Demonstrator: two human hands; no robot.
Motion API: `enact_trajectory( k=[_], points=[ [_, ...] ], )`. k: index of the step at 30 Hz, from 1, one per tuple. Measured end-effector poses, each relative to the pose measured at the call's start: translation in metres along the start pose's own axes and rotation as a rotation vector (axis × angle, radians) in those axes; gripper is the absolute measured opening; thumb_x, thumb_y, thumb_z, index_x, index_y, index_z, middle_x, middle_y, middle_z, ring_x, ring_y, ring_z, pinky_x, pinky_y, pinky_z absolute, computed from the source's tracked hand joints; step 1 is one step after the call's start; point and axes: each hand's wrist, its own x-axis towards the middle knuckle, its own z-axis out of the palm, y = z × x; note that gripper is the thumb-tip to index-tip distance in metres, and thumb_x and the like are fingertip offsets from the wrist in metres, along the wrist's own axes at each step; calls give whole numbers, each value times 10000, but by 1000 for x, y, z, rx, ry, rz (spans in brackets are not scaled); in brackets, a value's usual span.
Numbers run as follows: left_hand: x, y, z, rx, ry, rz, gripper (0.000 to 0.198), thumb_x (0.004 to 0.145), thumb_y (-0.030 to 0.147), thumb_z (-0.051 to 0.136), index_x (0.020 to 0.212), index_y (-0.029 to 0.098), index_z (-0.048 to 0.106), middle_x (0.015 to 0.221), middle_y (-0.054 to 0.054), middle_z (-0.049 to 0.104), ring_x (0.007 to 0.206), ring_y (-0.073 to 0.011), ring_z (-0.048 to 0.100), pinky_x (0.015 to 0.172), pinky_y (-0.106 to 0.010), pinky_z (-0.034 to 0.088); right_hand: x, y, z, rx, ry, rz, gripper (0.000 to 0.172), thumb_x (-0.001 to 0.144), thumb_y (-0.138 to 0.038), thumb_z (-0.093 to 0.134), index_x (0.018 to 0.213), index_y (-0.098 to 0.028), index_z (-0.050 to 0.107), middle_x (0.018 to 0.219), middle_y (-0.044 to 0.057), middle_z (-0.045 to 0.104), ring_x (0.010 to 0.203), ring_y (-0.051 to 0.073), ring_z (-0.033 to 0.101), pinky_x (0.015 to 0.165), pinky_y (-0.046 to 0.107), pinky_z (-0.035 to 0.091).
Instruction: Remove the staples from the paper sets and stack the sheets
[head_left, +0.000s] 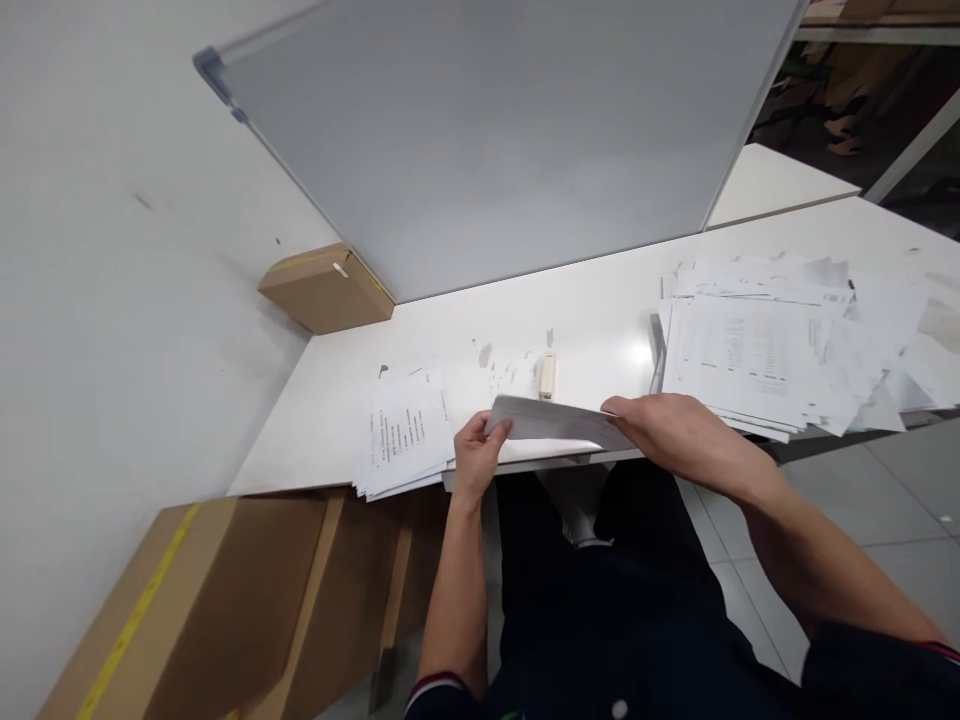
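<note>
Between my two hands, a few sheets of paper [556,420] are raised on edge over the front of the white table. My left hand [480,455] pinches their left end, thumb on the near side. At the right end, my right hand [664,430] grips the same sheets; its fingers behind them are mostly hidden. Just beyond the paper lies a cream-coloured stapler [548,376]. Left of my left hand is a stack of printed sheets [405,430], its front corner sticking out past the table edge.
A large, loosely spread pile of printed papers [742,345] covers the right of the white table [480,320]. A whiteboard [517,140] stands along the back. One cardboard box [330,290] sits at the back left corner; larger cardboard boxes [217,600] stand below, front left.
</note>
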Motion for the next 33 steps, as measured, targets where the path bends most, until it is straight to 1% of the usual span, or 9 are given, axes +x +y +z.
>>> enact_trajectory(
  k=[2,4,5,7,10,13,20,25,33],
  points=[
    [5,4,1,-113,86,-13,310,692,381,644,926,180,618,750,-9,632,691,-129,584,668,-260,466,-6,8,11,304,-30,58,213,855,-298,408,751,-217,575,555,1,552,461,134,468,448,255,292],
    [10,-1,5,-118,117,-32,382,724,392,610,1043,185,570,791,-22,635,714,-122,587,698,-265,469,-13,15,36,638,-78,152,252,829,-378,446,746,-208,613,637,19,613,551,165,549,484,262,379],
    [11,-6,8,-78,116,-49,392,751,395,579,1081,185,548,823,-35,635,753,-127,591,727,-274,468,-17,17,52,811,-106,222,260,805,-402,476,760,-196,629,678,32,637,602,187,583,513,277,423],
    [11,-18,15,54,96,-82,374,794,391,520,1103,181,534,909,-64,630,856,-145,587,787,-294,459,-26,20,85,1157,-204,366,304,777,-417,514,880,-166,650,767,56,676,722,232,630,612,326,490],
    [9,-35,26,239,56,-51,324,837,356,449,1098,187,541,1026,-84,601,968,-161,559,852,-316,435,-41,18,123,1423,-178,533,365,748,-419,564,958,-132,648,835,82,692,780,248,647,698,368,507],
    [10,-42,33,339,7,47,319,868,297,377,1133,196,523,1061,-84,577,996,-160,541,871,-324,423,-48,16,138,1531,-103,618,367,737,-408,595,973,-131,646,884,97,696,778,239,655,712,360,509],
    [19,-40,46,528,-122,209,421,863,158,291,1243,241,453,1071,-86,518,1005,-176,479,876,-346,387,-42,21,138,1583,-52,669,325,736,-383,610,949,-143,659,877,102,703,773,247,663,674,354,525],
    [21,-42,50,677,-148,213,533,789,41,297,1215,293,495,1003,-68,497,941,-182,463,846,-353,369,-42,24,145,1569,-38,679,334,745,-390,598,968,-148,652,905,104,699,789,248,664,683,356,529],
    [20,-44,51,725,-142,213,546,773,13,291,1181,279,536,990,-75,483,924,-189,445,840,-353,356,-42,23,145,1598,-43,681,322,746,-371,604,973,-147,646,895,99,702,795,249,663,685,356,530]
  ],
)
